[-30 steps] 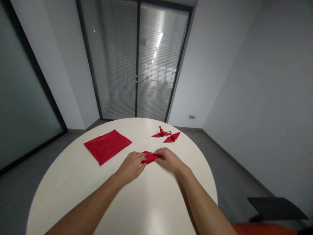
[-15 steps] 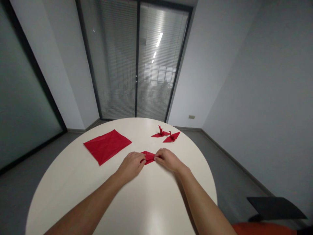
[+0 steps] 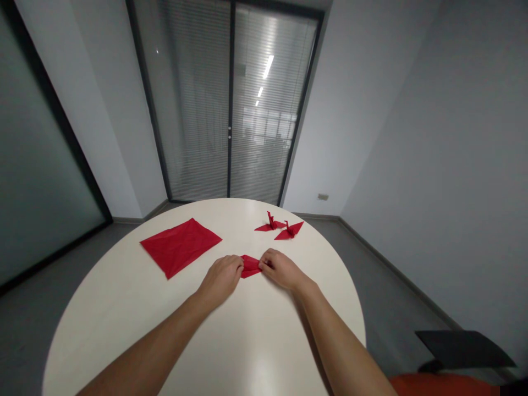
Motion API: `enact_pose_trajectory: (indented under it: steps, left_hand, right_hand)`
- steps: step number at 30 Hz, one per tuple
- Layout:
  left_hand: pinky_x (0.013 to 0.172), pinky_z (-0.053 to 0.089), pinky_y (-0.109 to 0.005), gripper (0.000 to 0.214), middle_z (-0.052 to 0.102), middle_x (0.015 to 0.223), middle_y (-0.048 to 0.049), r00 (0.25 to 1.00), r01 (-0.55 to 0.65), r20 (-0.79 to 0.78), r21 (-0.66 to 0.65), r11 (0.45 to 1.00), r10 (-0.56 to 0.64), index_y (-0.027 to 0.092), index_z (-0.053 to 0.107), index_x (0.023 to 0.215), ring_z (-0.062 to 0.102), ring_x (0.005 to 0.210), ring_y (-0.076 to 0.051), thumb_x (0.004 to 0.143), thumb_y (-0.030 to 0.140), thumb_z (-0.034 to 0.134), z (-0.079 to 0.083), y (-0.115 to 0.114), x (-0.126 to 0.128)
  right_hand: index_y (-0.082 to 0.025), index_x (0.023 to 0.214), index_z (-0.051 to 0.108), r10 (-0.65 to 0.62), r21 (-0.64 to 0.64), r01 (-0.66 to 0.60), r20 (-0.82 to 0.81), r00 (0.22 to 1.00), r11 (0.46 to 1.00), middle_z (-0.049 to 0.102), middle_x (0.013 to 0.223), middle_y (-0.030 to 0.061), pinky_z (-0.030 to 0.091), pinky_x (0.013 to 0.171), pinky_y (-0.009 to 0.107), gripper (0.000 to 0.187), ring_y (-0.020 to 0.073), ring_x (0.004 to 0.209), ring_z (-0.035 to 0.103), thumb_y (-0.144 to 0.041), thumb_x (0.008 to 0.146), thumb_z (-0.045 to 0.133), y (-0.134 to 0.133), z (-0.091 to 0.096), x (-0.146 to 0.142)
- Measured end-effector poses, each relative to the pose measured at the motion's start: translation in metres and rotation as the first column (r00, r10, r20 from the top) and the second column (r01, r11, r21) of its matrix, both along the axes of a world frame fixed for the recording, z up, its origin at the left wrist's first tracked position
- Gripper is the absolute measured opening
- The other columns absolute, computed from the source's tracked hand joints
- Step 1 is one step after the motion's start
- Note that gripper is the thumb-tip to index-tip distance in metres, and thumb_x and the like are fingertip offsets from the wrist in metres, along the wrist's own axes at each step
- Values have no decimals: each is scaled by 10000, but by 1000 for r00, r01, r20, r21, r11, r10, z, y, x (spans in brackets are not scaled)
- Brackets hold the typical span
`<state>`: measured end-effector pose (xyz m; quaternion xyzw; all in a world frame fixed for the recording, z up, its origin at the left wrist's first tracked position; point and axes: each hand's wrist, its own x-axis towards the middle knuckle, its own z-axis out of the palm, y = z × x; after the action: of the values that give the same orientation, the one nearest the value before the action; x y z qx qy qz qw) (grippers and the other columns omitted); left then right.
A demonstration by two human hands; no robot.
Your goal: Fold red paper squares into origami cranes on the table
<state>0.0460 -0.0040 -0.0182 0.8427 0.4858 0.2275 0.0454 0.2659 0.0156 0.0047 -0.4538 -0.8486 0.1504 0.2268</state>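
Observation:
A small piece of folded red paper point(image 3: 250, 266) lies at the middle of the round white table point(image 3: 247, 341), between my two hands. My left hand point(image 3: 225, 275) is closed on its left end, the fingertips partly hidden. At the right end, my right hand point(image 3: 280, 268) pinches the paper between thumb and fingers. Just beyond stand two red paper cranes, one crane point(image 3: 271, 224) slightly behind the other crane point(image 3: 290, 231). To the left of my hands, a larger sheet of red paper point(image 3: 181, 247) with crease lines lies flat.
A chair with a dark armrest point(image 3: 466, 349) and an orange seat point(image 3: 445, 385) stands at the lower right, beside the table. Past the far table edge are a glass partition with blinds point(image 3: 264, 137) and a grey-white wall point(image 3: 433, 137).
The fingers of both hands have shifted slightly on the folded paper, and a little more of its left part shows. The cranes and the large sheet stay in place.

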Motion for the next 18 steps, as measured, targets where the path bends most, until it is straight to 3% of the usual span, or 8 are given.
enact_pose_trajectory:
  steps: [6,11,18]
  left_hand:
    - [827,458,-350,222,673,924,-61,996,0,91,7,1000,-1,198,632,879,601,911,-222,963,185,427,-2,0,3]
    - [829,455,-354,242,662,890,-50,994,-14,110,19,1000,11,204,617,832,593,882,-216,970,184,419,-4,2,5]
    - [832,482,-348,195,648,898,-62,983,-66,170,0,998,65,194,590,810,580,906,-217,939,162,447,-10,5,8]
  right_hand:
    - [-176,895,717,15,56,-15,7,1000,998,672,929,62,436,820,289,117,187,875,595,-191,881,601,-3,-3,-5]
    - [-181,894,718,44,39,-44,4,999,998,665,902,55,429,774,283,139,180,832,583,-252,911,599,-5,-3,-12]
    - [-169,800,669,-82,20,82,-5,997,996,651,853,51,413,716,263,144,160,766,574,-250,897,600,-4,-8,-21]
